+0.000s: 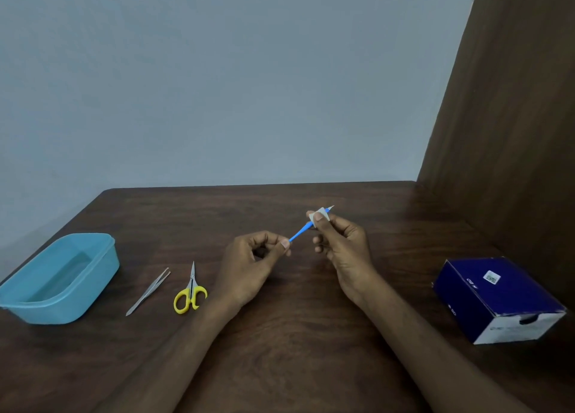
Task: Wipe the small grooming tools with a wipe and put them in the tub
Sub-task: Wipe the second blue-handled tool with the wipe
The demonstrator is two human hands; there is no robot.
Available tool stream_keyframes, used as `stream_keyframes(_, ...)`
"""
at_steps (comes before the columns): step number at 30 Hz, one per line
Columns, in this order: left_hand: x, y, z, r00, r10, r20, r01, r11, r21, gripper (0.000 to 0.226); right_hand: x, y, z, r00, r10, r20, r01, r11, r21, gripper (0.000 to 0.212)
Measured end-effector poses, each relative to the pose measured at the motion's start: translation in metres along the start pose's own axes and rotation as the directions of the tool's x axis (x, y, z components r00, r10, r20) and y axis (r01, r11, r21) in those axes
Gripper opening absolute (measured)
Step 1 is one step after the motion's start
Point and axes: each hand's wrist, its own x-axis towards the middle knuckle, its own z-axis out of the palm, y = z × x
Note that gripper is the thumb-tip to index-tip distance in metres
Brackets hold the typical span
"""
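Note:
A thin blue-handled tool [299, 232] with a metal tip is held above the middle of the table. My left hand [255, 258] pinches its near end between thumb and forefinger. My right hand [340, 241] pinches a small white wipe [319, 216] folded around the tool's far part, just below the tip. Metal tweezers [148, 292] and small yellow-handled scissors [190, 291] lie on the table left of my left hand. The light blue tub [93, 275] stands at the far left, with nothing visible inside.
A dark blue cardboard box [497, 297] with a white end lies at the right, near a brown wooden side panel [510, 117]. The dark wooden table [280, 335] runs back to a grey wall.

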Motion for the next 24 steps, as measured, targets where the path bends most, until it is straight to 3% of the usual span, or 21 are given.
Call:
stream_keyframes(9,-0.0016,0.0039,-0.0002,1.000,0.018,0.012,-0.018,1.000,-0.009,0.022,0.0009,-0.0042,0.0018,0.998,0.028,-0.055,-0.025,0.998,0.059,0.026)
stream_keyframes(15,-0.0010,0.0006,-0.0012,1.000,0.011,0.002,-0.011,1.000,-0.004,0.024,0.0013,0.0004,-0.0002,1.000,-0.015,-0.015,0.015,0.999,-0.036,0.013)
stream_keyframes(21,-0.0009,0.0020,-0.0011,1.000,0.021,0.013,-0.020,1.000,-0.015,0.024,0.0018,-0.0018,0.0002,0.999,0.020,-0.047,-0.019,0.999,0.026,0.024)
stream_keyframes(24,-0.0009,0.0018,-0.0015,1.000,0.028,0.002,-0.028,0.999,-0.017,0.023,0.0015,0.0023,-0.0003,0.999,0.002,-0.043,-0.003,1.000,-0.020,0.018)
